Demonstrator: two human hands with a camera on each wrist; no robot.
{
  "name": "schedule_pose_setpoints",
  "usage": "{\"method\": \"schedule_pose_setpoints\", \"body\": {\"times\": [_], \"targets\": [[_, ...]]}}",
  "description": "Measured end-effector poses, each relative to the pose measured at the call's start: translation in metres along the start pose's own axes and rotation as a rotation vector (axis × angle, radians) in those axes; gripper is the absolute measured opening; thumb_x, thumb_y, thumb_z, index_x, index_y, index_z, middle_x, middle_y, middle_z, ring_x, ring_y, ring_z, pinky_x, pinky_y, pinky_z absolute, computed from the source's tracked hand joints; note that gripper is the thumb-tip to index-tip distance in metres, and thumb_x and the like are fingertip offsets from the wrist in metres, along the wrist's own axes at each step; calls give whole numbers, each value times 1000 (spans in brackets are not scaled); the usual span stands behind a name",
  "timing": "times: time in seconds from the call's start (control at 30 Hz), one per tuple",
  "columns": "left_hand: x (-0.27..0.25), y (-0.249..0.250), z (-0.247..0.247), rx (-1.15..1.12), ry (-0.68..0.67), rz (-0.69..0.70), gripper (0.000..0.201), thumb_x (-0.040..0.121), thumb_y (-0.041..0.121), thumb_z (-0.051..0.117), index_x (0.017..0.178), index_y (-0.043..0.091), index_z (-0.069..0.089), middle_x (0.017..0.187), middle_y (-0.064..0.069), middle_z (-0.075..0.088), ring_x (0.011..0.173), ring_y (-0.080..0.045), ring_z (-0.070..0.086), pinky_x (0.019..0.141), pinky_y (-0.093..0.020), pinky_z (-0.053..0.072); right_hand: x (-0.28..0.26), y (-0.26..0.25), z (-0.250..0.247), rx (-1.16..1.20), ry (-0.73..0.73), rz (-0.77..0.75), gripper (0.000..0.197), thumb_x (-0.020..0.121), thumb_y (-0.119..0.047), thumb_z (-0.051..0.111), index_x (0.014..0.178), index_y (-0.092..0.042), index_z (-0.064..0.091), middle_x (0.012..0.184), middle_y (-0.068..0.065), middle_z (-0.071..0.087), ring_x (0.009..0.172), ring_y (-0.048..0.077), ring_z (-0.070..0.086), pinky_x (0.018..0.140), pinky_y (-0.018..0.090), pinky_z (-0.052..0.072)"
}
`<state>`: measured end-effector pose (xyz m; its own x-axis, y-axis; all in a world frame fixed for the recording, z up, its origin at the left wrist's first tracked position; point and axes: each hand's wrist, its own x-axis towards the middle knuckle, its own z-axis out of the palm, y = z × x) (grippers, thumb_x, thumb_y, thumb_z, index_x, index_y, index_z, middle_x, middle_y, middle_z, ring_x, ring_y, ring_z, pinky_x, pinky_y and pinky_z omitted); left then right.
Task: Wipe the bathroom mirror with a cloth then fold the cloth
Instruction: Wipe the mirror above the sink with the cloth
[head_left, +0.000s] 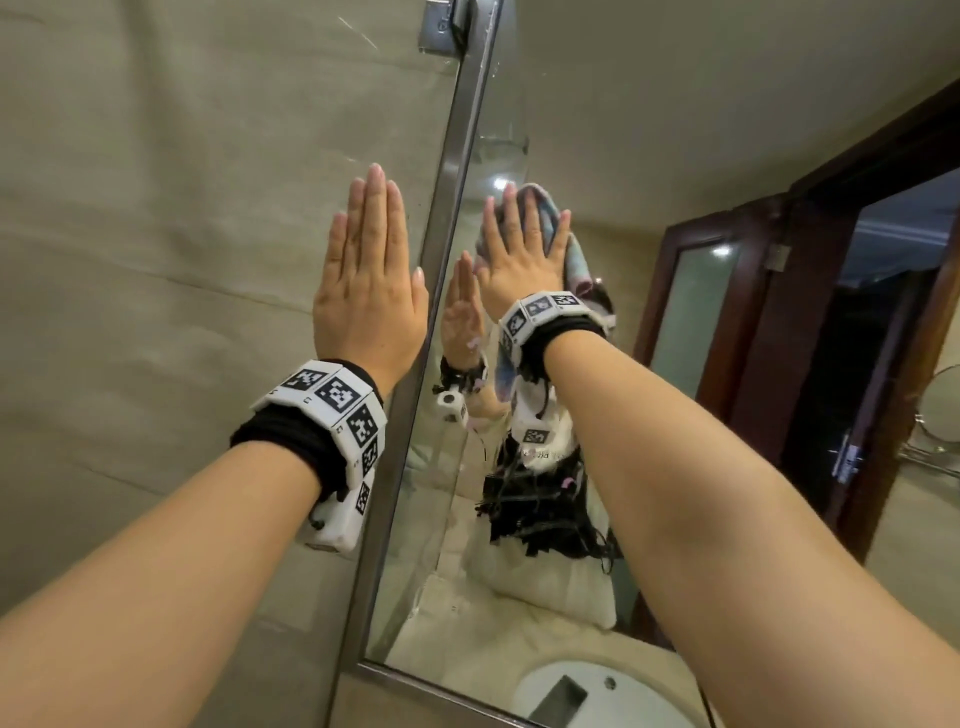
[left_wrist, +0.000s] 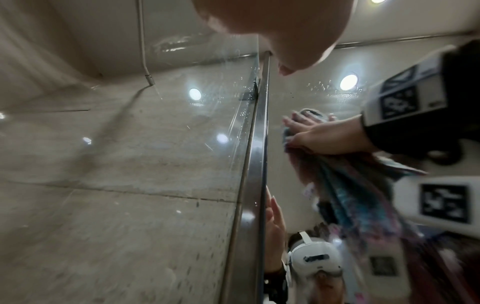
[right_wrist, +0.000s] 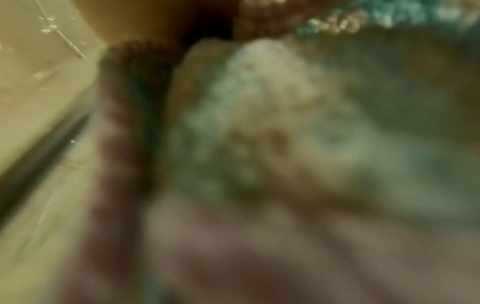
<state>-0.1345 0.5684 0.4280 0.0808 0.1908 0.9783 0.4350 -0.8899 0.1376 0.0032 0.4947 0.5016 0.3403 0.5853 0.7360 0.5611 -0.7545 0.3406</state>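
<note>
The cloth (head_left: 569, 244) is pressed flat against the mirror (head_left: 467, 545) by the right hand (head_left: 522, 265), fingers (head_left: 530, 218) straight and slightly spread over it. The left hand (head_left: 369, 291) is laid flat on the wall (head_left: 156, 260) just beside the mirror frame (head_left: 410, 364), fingers together and straight, nothing held

Mirror (head_left: 457, 467) glass bare below and right of the right hand (head_left: 522, 260), down toward the lower frame. Cloth (head_left: 574, 254) under that palm covers the upper patch. Metal frame (head_left: 415, 364) edges the glass on the left; left hand (head_left: 366, 291) lies flat on the wall tile (head_left: 156, 260) just beside it. Bracket (head_left: 441, 23) tops the frame.
</note>
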Motion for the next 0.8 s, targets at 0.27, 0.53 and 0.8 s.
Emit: {"method": "schedule_pose_setpoints", "body": {"times": [0.27, 0.53, 0.8], "targets": [[-5, -3, 1, 49, -41, 37, 65, 96, 24, 31, 147, 0, -1, 156, -15, -2, 145, -24, -2, 117, -33, -3, 0, -32, 15, 0, -22, -91, 64, 98, -29, 25, 149, -13, -10, 157, 6, -18, 144, 24, -18, 110, 52, -18], [-8, -5, 1, 61, -79, 64, 65, 97, 23, 33, 147, 0, -1, 156, -16, -1, 145, -25, -2, 117, -34, -3, -34, 23, 16, -73, -30, -80, 62, 99, -40, 19, 149, -19, -11, 157, 4, -18, 144, 22, -17, 112, 54, -16], [-20, -7, 0, 31, -121, 45, 65, 96, 22, 36, 147, -1, 3, 156, -17, 2, 145, -25, 1, 117, -35, -1, -81, 81, 22, -8, 64, 227, 65, 98, -42, 24, 149, -21, -10, 157, 3, -16, 145, 21, -15, 112, 52, -14]]}}
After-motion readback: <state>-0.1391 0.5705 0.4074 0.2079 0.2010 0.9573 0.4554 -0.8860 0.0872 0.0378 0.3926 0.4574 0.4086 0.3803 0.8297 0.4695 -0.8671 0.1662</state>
